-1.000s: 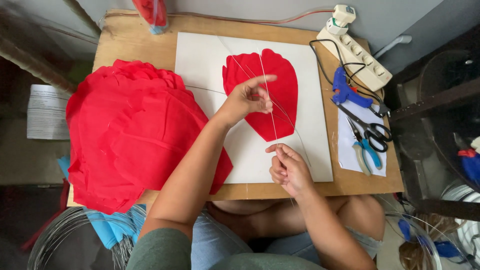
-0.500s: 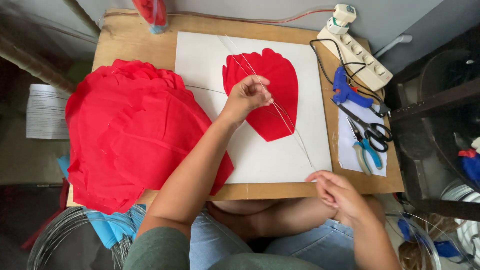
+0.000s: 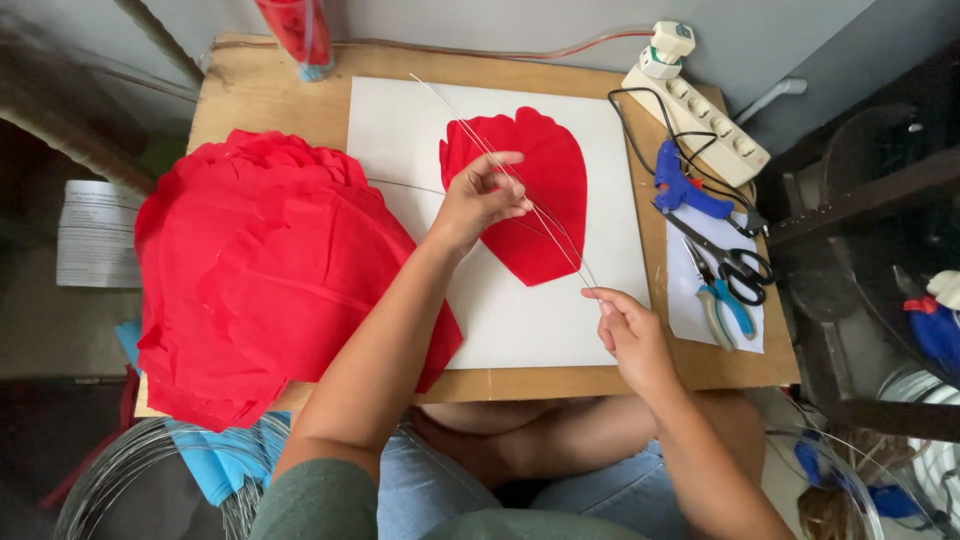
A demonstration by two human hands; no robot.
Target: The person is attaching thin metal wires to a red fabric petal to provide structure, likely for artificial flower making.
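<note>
left hand (image 3: 482, 196) pins wire (image 3: 545, 215) on petal (image 3: 530, 200) | right hand (image 3: 628, 325) pinches wire's near end

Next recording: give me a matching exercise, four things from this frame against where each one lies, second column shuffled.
Things:
1. red petal
2. glue gun
3. stack of red paper
4. power strip

Places:
A. far right corner of the board
B. on the white sheet, under the wire
C. left side of the board
D. right edge, just above the scissors

Pairs: 1-B, 2-D, 3-C, 4-A
</note>
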